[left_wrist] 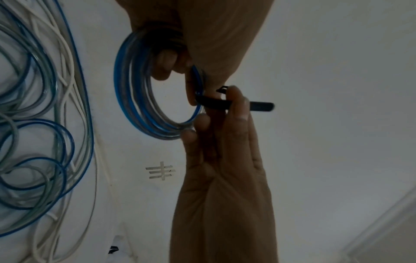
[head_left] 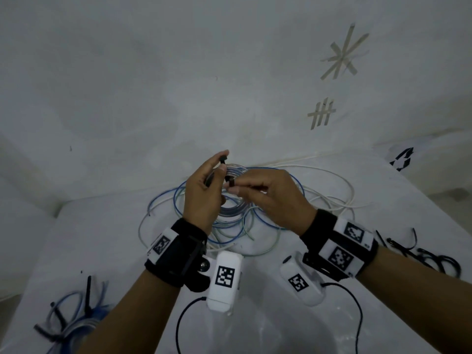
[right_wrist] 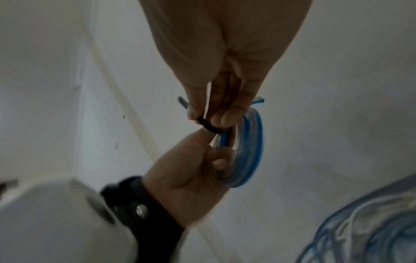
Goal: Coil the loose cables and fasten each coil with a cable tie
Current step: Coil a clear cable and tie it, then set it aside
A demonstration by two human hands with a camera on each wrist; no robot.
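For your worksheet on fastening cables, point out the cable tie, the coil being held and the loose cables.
black cable tie (left_wrist: 262,106): left wrist view, free tail.
blue-and-clear coil (left_wrist: 135,99): left wrist view, left arc.
loose cables (head_left: 278,226): head view, blue loop on the table.

Blue and translucent grey coil (left_wrist: 144,99), black cable tie (left_wrist: 258,106), loose cables (head_left: 281,195) in blue, grey-green and white. White table (head_left: 332,328). Black wrist straps (head_left: 178,254) bearing black-and-white square-pattern markers (head_left: 224,276). Beige tape marks (head_left: 322,114).

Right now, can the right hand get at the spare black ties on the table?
Probably not: the right hand is pinching the black tie round the coil. The spare ties lie unobstructed beside that wrist.
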